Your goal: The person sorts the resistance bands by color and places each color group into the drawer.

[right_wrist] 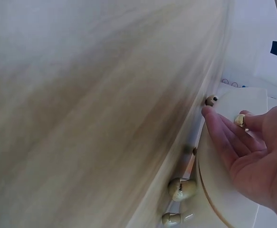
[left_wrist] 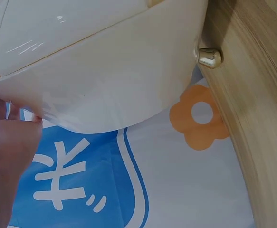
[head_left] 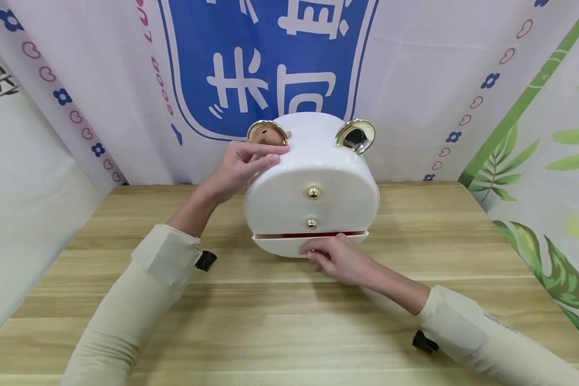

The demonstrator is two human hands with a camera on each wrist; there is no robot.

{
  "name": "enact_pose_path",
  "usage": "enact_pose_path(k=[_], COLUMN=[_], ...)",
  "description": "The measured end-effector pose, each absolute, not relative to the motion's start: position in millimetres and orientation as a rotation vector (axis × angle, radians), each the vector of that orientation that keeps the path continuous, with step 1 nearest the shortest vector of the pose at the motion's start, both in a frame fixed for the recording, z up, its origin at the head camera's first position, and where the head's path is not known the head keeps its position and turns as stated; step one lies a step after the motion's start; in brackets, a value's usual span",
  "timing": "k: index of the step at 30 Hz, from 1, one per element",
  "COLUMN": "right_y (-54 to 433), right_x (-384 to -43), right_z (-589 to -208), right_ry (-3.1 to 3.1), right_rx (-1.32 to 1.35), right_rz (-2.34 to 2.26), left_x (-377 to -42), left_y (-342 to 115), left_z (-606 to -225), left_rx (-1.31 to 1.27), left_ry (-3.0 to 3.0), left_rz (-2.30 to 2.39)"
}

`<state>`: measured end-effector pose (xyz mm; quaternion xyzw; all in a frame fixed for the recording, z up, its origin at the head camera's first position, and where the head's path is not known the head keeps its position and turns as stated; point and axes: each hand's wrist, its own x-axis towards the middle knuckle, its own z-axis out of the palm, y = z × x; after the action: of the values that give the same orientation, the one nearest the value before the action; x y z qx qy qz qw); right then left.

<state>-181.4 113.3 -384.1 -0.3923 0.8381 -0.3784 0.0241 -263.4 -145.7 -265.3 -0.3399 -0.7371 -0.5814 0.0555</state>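
Note:
A white rounded drawer box [head_left: 318, 155] with gold knobs and two gold-rimmed ears stands upright in the head view. My left hand [head_left: 243, 161] grips it at the left ear [head_left: 266, 128], thumb and a finger in front, another fingertip showing behind. Its bottom drawer [head_left: 275, 245] is slightly pulled out, with something red [head_left: 313, 234] visible in the gap. My right hand [head_left: 340, 260] is at that drawer's front. In the right wrist view, its thumb and fingers pinch the drawer's gold knob [right_wrist: 240, 120].
The box stands on a wood-grain table [head_left: 280, 332] near its back edge. Behind hangs a white curtain [head_left: 415, 64] with a blue printed panel [head_left: 188, 69]. Short gold feet [right_wrist: 182, 189] show under the box in the right wrist view.

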Motion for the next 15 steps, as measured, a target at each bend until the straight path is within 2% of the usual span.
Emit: enact_pose_path(k=[10, 15], right_y=[112, 122], right_x=[-191, -192], right_z=[-389, -387], right_ry=[2.651, 2.587], right_rx=[-1.189, -1.328], right_rz=[-1.182, -1.151], left_x=[-263, -262], left_y=[-147, -148], left_z=[-262, -263], left_rx=[-1.035, -1.027], left_ry=[-2.273, -2.302], left_rz=[-1.720, -1.727])
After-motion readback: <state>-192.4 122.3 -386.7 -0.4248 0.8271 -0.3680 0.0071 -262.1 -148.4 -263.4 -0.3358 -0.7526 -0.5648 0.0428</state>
